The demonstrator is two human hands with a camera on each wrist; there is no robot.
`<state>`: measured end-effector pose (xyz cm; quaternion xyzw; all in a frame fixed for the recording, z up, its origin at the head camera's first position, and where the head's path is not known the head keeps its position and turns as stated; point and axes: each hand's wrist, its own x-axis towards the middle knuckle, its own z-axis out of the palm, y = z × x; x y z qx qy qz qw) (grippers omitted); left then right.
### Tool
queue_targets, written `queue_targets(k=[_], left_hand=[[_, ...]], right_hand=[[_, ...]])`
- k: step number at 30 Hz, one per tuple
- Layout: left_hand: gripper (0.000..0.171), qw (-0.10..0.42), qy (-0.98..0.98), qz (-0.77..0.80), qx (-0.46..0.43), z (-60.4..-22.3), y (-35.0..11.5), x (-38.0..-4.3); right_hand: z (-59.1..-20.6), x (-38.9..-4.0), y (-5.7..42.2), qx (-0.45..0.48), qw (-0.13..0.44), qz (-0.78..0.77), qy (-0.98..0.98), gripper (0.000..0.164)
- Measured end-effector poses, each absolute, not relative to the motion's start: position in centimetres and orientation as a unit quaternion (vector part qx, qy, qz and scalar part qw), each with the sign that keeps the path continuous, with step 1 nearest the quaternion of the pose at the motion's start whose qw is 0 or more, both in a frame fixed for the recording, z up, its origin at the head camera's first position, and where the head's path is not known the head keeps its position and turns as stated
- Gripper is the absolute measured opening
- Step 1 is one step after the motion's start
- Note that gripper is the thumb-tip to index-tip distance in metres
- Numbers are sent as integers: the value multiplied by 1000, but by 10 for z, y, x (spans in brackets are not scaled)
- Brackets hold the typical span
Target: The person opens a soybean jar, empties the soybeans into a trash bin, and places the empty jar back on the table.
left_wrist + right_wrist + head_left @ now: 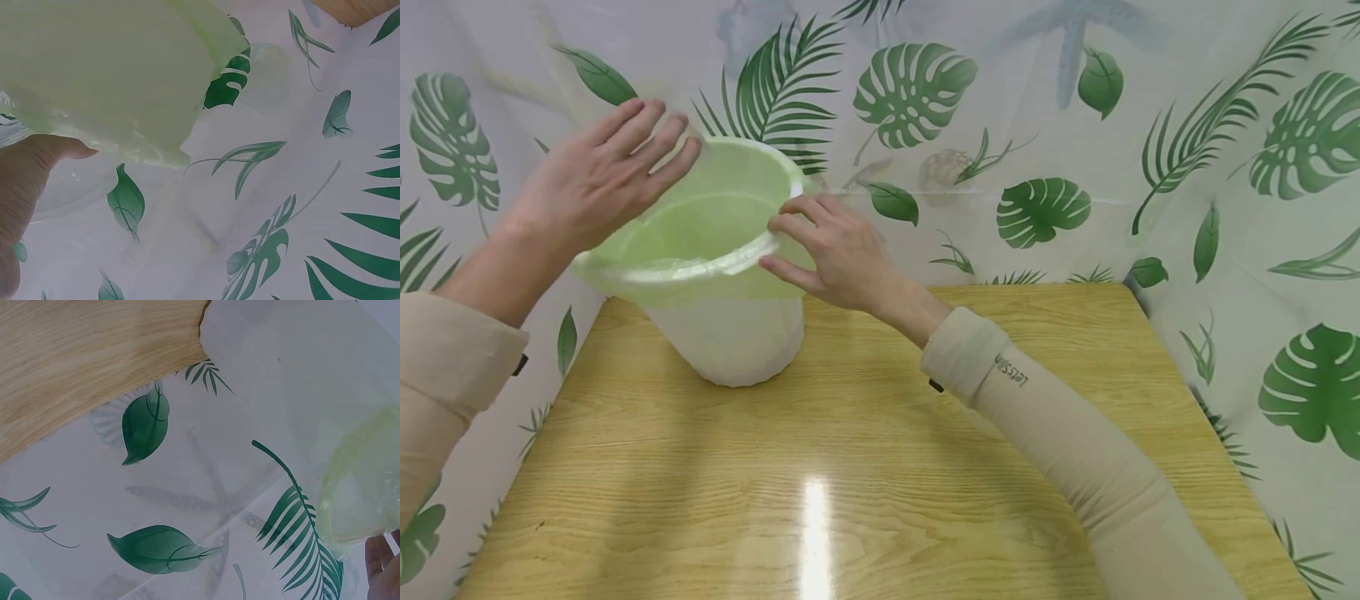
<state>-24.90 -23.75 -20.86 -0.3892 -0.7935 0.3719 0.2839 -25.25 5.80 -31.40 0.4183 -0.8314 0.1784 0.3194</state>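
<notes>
A white trash can (pixel 730 337) stands tilted at the back left of the table. A thin, light green trash bag (pixel 700 221) lines it and hangs down over the outside of its rim. At the left side of the rim is my left hand (pixel 598 171), its fingers extended and slightly spread. In the left wrist view the left thumb (pixel 65 148) lies by the bag's hanging edge. My right hand (pixel 842 250) touches the right side of the rim, fingers gently bent and thumb stretched along the bag. Its fingertips (pixel 375 553) meet the bag's edge in the right wrist view.
The wooden table (pixel 887 467) reaches toward me with a bright light reflection on it. A white leaf-print sheet (pixel 977 225) hangs behind and at both sides, close behind the trash can.
</notes>
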Motion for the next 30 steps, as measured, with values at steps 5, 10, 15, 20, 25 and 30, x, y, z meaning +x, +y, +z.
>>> queue_targets(k=[5, 10, 15, 20, 25, 30], left_hand=[[92, 282, -795, 376, -384, -209, -242, -248], [92, 280, -771, 419, -388, -210, -244, -247], [94, 283, -748, 456, -391, -211, -241, -248], [90, 299, -733, 472, -388, -211, -239, -249], [89, 309, -727, 481, -380, -208, -238, -249], [91, 311, -747, 448, -380, -208, -240, -247]], right_hand=[[-314, -252, 58, 418, 319, 179, -832, 40], [-315, -252, 59, 416, 318, 178, -833, 40], [-314, -252, 59, 417, 318, 177, -833, 40], [-314, -251, 59, 418, 320, 178, -832, 40], [-314, -251, 58, 417, 322, 179, -831, 41], [-314, -252, 57, 418, 320, 178, -832, 40]])
